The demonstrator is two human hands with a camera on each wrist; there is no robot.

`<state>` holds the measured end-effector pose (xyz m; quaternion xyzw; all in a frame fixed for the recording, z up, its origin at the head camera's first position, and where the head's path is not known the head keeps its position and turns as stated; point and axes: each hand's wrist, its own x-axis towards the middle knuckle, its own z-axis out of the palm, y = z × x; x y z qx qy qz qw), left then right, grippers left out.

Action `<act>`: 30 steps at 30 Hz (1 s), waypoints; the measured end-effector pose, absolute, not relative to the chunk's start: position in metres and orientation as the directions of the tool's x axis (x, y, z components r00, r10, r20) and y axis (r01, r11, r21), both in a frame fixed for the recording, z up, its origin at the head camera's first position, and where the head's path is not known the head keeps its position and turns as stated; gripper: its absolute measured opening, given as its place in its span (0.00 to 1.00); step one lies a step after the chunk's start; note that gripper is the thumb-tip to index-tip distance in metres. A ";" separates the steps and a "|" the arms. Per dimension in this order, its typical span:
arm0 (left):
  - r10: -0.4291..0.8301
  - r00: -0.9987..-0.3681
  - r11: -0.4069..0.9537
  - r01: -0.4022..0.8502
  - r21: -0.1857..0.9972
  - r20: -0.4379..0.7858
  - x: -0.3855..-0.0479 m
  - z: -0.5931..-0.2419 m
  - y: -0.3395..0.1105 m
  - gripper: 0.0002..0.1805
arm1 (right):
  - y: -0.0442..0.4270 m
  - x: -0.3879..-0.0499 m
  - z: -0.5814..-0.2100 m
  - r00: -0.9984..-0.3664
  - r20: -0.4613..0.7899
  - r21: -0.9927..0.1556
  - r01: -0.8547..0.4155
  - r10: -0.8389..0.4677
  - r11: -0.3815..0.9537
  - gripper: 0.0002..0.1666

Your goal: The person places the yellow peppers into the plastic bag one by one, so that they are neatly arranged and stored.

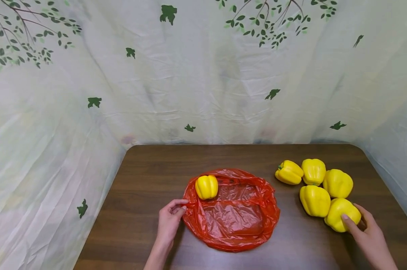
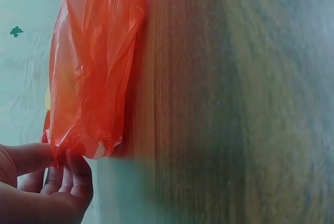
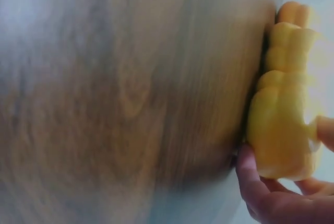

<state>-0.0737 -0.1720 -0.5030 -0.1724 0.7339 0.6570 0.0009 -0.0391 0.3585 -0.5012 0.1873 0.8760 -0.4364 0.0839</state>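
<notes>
A red plastic bag (image 1: 235, 217) lies spread open on the table, with one yellow bell pepper (image 1: 206, 187) inside at its left. My left hand (image 1: 169, 221) pinches the bag's left rim; in the left wrist view the thumb and fingers of the left hand (image 2: 52, 179) meet on the gathered red plastic (image 2: 94, 67). At the right, my right hand (image 1: 370, 236) grips the nearest yellow pepper (image 1: 340, 214) of a group, thumb on top and fingers at its right side. The right wrist view shows that pepper (image 3: 282, 135) between the thumb and fingers of the right hand (image 3: 287, 192).
Several other yellow peppers (image 1: 313, 200) sit close together behind and left of the gripped one. The brown wooden table (image 1: 149, 168) has rounded far corners. Pale cloth (image 1: 206, 75) with printed leaves and branches hangs behind and at both sides.
</notes>
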 end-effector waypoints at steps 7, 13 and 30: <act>-0.244 -0.944 0.081 -0.248 0.965 -0.222 -0.074 -0.502 -0.172 0.11 | 0.353 -0.032 -0.501 -0.894 -0.287 -0.722 0.439 0.345 0.536 0.51; -0.242 -0.944 0.082 -0.251 0.965 -0.225 -0.074 -0.502 -0.172 0.11 | 0.338 -0.027 -0.493 -0.857 -0.236 -0.693 0.479 0.459 0.538 0.49; -0.231 -0.950 0.071 -0.231 0.970 -0.209 -0.077 -0.501 -0.172 0.11 | 0.317 -0.024 -0.473 -0.841 -0.113 -0.797 0.394 0.528 0.458 0.42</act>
